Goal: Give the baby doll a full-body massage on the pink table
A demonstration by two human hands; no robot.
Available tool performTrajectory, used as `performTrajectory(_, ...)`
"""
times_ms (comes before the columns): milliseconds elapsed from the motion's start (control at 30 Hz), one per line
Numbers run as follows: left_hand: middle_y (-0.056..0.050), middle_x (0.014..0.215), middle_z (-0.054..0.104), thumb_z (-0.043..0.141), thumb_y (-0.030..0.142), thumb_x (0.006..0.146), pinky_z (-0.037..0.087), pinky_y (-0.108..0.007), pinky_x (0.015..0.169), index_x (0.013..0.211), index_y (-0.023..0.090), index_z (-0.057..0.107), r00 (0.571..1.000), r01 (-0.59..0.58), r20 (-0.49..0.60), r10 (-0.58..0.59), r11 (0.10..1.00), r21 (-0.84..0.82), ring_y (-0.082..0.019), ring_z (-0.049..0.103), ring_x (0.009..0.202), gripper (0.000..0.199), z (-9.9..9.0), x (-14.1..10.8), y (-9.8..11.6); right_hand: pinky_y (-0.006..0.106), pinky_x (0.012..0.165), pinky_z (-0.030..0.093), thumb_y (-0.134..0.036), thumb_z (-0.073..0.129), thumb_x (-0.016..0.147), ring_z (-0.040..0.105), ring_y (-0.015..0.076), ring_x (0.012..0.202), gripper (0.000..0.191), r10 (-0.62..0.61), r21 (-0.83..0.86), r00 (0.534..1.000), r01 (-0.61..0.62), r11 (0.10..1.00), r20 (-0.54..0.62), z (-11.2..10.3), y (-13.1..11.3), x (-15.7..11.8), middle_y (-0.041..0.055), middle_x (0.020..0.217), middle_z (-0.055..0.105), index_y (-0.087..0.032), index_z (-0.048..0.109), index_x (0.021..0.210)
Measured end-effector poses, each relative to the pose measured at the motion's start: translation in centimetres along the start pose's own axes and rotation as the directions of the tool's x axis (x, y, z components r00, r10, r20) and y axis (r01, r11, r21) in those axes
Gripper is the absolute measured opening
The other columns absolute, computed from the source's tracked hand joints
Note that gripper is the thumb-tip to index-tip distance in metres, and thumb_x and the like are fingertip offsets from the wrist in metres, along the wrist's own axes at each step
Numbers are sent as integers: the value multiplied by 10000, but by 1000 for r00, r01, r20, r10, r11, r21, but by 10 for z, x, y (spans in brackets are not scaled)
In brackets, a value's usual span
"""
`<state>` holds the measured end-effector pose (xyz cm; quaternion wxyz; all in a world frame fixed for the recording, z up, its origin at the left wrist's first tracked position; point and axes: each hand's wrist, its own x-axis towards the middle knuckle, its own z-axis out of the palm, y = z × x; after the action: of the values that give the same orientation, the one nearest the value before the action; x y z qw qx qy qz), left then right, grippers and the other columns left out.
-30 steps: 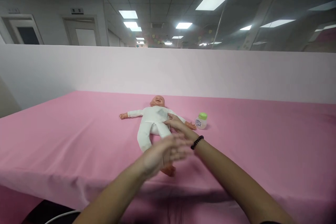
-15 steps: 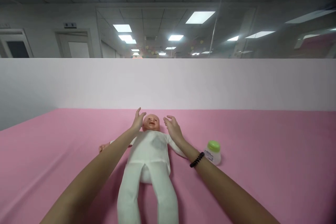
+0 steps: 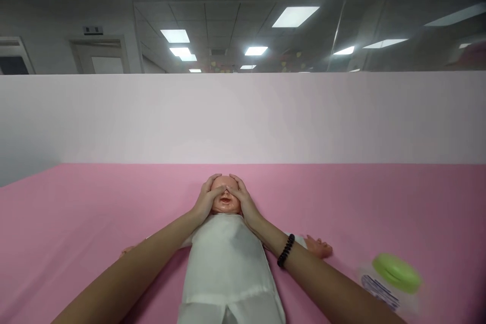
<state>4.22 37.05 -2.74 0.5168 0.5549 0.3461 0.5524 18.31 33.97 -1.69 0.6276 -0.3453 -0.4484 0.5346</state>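
Observation:
A baby doll (image 3: 230,258) in a white suit lies on its back on the pink surface, head at the far end. My left hand (image 3: 207,199) cups the left side of its head, and my right hand (image 3: 245,200) cups the right side. Both thumbs lie across the doll's eyes, so only its forehead, mouth and chin show between my hands. My other fingers wrap around the sides and top of the head. The doll's arms stretch out sideways, partly hidden under my forearms.
A clear jar with a green lid (image 3: 397,272) stands to the right, near my right forearm. The pink padded surface (image 3: 94,212) ends at a low white wall (image 3: 243,116). Behind the wall are glass, doors and ceiling lights.
My hands were apart beside the doll's head; now they are closed around it with thumbs over the eyes. The view has come closer, and the jar appears lower and farther right.

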Motion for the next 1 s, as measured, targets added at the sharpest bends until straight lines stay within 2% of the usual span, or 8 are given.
performTrajectory(233,-86,1287,643,667,407,835,460,-371,1067,1289,251,636,999,24,-34,-26,999,-39,-267,598,1223,481,4,-2,5,386,1095,434,-413,681,736,550,255,1270,507,-2,22,1000,2,1000,-28,-4,3,2,12,1344,602,-294,619,1224)
performTrajectory(500,-79,1233,651,723,362,782,497,-366,1006,1309,272,601,997,66,-39,-67,998,-10,-251,632,1135,548,6,-10,15,385,1047,468,-400,732,715,562,256,1245,550,3,-25,1000,-3,1000,-9,-2,-2,-2,17,1346,597,-304,605,1241)
performTrajectory(700,-86,1258,632,626,353,833,495,-381,1002,1303,260,585,995,82,-54,-83,997,-13,-256,620,1159,481,8,-11,20,380,1064,454,-378,684,705,567,250,1233,493,11,26,1000,-11,1000,-16,-1,-3,-1,15,1302,623,-289,635,1188)
performTrajectory(867,-84,1267,638,716,377,787,495,-369,1005,1308,270,581,998,65,-18,-65,998,-16,-261,625,1158,549,8,-13,20,384,1036,481,-409,754,703,583,254,1209,546,9,3,1000,-9,1000,-12,-1,-2,-2,13,1315,616,-305,612,1220)
performTrajectory(1000,-87,1241,648,648,364,816,505,-380,985,1286,250,591,997,69,-45,-69,997,-18,-266,626,1150,487,9,-12,20,382,1055,468,-380,707,720,574,250,1224,492,25,27,999,-24,999,-29,-1,-2,-1,10,1306,621,-299,622,1197)
